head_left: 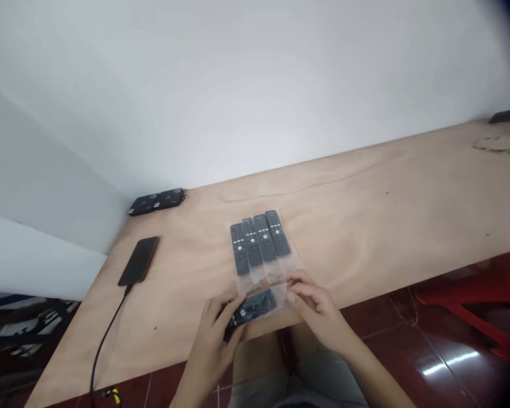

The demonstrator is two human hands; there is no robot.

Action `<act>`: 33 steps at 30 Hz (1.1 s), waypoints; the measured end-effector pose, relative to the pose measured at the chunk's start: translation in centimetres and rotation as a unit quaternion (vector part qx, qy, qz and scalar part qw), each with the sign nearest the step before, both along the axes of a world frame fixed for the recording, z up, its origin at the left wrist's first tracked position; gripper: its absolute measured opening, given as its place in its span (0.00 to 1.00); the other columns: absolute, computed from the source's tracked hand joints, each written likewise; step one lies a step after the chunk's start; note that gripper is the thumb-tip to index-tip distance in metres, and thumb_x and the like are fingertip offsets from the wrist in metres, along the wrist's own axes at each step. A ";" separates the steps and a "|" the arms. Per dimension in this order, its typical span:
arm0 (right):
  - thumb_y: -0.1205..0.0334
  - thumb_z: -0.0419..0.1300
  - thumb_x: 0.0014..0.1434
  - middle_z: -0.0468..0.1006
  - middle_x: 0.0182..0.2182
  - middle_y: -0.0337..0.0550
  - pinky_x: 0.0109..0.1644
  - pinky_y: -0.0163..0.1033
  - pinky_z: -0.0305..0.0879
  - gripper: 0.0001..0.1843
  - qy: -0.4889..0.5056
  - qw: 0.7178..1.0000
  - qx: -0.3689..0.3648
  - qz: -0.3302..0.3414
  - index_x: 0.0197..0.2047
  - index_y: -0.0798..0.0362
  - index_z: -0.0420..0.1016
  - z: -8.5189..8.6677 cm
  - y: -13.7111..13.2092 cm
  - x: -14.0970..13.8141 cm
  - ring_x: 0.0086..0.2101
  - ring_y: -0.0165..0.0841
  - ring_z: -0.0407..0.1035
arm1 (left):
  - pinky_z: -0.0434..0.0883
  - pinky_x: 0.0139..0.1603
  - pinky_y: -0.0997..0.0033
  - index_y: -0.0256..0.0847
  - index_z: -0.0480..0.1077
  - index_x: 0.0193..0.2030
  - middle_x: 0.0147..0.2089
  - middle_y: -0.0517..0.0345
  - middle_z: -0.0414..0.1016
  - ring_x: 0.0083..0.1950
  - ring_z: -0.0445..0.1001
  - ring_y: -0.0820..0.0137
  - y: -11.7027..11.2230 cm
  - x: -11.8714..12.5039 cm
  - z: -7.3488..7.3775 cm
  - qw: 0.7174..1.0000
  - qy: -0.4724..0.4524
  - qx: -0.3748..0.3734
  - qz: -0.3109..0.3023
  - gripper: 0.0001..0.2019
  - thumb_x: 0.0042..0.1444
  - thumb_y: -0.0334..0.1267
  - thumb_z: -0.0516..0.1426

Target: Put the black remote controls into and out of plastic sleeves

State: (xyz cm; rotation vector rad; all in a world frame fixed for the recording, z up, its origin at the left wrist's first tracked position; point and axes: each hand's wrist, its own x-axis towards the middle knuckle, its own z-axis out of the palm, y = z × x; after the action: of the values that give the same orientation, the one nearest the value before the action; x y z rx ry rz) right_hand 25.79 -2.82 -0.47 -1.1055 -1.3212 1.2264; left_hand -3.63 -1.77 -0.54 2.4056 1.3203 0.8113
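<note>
Close to the table's front edge, a black remote control [259, 304] lies sideways inside a clear plastic sleeve [280, 293]. My left hand [216, 328] is closed around the remote's left end, thumb below and fingers above. The fingertips of my right hand [310, 297] pinch the loose right end of the sleeve. Just beyond my hands, several more black remotes [261, 241] lie side by side with their buttons up, each in its own clear sleeve. Their sleeves' loose ends point toward me and overlap a little.
On the wooden table [195, 249], a phone [139, 260] lies left with a black cable [106, 334] running off the front edge. Two black boxes [157, 202] sit against the wall at the back left. A red plastic chair [480, 300] stands at the right.
</note>
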 end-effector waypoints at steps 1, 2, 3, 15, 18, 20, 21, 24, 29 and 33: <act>0.47 0.60 0.77 0.78 0.58 0.51 0.70 0.50 0.65 0.19 0.001 1.000 -0.011 0.013 0.39 0.48 0.85 0.1 0.0 0.1 0.61 0.46 0.73 | 0.81 0.59 0.53 0.57 0.68 0.75 0.59 0.48 0.75 0.59 0.76 0.55 -0.1 0.1 0.0 1.000 -0.004 0.005 0.001 0.27 0.72 0.32 0.60; 0.47 0.59 0.77 0.78 0.60 0.50 0.72 0.50 0.63 0.20 0.007 1.000 -0.023 0.020 0.40 0.48 0.86 0.2 0.1 0.1 0.62 0.46 0.72 | 0.81 0.59 0.54 0.57 0.68 0.75 0.59 0.48 0.75 0.59 0.76 0.56 -0.2 0.2 0.0 1.000 -0.007 0.009 0.002 0.27 0.72 0.32 0.60; 0.48 0.59 0.77 0.78 0.62 0.49 0.73 0.50 0.62 0.19 0.018 0.999 -0.035 0.019 0.42 0.47 0.87 0.3 0.1 0.2 0.64 0.46 0.71 | 0.81 0.58 0.54 0.57 0.68 0.75 0.59 0.48 0.74 0.59 0.76 0.56 -0.3 0.4 0.0 1.000 -0.011 0.013 0.003 0.27 0.72 0.33 0.60; 0.48 0.71 0.67 0.91 0.43 0.47 0.62 0.53 0.76 0.14 0.074 0.991 -0.098 0.053 0.44 0.48 0.93 1.2 2.1 0.0 0.49 0.48 0.83 | 0.82 0.56 0.54 0.58 0.68 0.76 0.58 0.48 0.75 0.57 0.76 0.56 -0.2 1.1 0.0 0.999 -0.029 0.014 -0.007 0.29 0.72 0.33 0.61; 0.46 0.75 0.63 0.91 0.44 0.48 0.59 0.53 0.77 0.15 0.071 0.989 -0.103 0.073 0.43 0.49 0.93 1.0 2.2 -0.2 0.49 0.49 0.83 | 0.82 0.58 0.53 0.58 0.67 0.78 0.59 0.47 0.75 0.59 0.76 0.56 -0.3 1.3 -0.1 0.999 -0.027 0.004 -0.021 0.31 0.71 0.31 0.61; 0.47 0.75 0.63 0.91 0.48 0.49 0.61 0.54 0.76 0.14 0.050 0.992 -0.099 0.066 0.43 0.48 0.93 0.9 2.2 -0.2 0.52 0.50 0.83 | 0.82 0.59 0.53 0.58 0.65 0.79 0.60 0.47 0.75 0.60 0.76 0.56 -0.4 1.5 -0.3 0.999 -0.027 -0.006 -0.029 0.32 0.71 0.31 0.61; 0.48 0.75 0.62 0.90 0.50 0.50 0.63 0.55 0.75 0.13 0.033 0.993 -0.097 0.061 0.42 0.48 0.93 0.9 2.3 -0.2 0.53 0.51 0.82 | 0.82 0.59 0.52 0.58 0.65 0.79 0.60 0.47 0.75 0.60 0.77 0.56 -0.3 1.5 -0.3 0.999 -0.028 -0.010 -0.032 0.32 0.72 0.31 0.61; 0.48 0.75 0.63 0.89 0.54 0.51 0.68 0.58 0.70 0.12 -0.017 0.994 -0.096 0.048 0.37 0.48 0.92 0.7 2.4 0.2 0.57 0.52 0.80 | 0.81 0.61 0.51 0.59 0.65 0.79 0.61 0.46 0.76 0.62 0.77 0.56 0.0 1.3 -0.5 0.998 -0.026 -0.025 -0.043 0.32 0.72 0.32 0.61; 0.42 0.78 0.57 0.89 0.53 0.54 0.66 0.56 0.73 0.18 0.008 0.995 -0.102 -0.012 0.39 0.49 0.91 -0.3 1.9 2.7 0.56 0.52 0.81 | 0.81 0.62 0.54 0.57 0.71 0.74 0.61 0.49 0.78 0.62 0.78 0.57 1.1 -1.7 -0.9 0.999 -0.011 -0.040 -0.028 0.24 0.74 0.36 0.60; 0.39 0.76 0.59 0.91 0.45 0.52 0.56 0.51 0.79 0.23 -0.028 0.984 -0.147 -0.095 0.44 0.50 0.91 -1.2 1.0 6.5 0.49 0.49 0.83 | 0.80 0.65 0.55 0.55 0.74 0.69 0.63 0.50 0.78 0.64 0.78 0.58 2.4 -6.3 -1.4 0.999 0.033 -0.036 0.009 0.20 0.75 0.36 0.57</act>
State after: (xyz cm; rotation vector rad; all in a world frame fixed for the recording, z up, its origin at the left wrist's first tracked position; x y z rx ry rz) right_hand 32.32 -1.83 -1.65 -1.4502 -1.0680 1.2804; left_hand -9.98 0.61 -1.96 2.3861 1.3730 0.6823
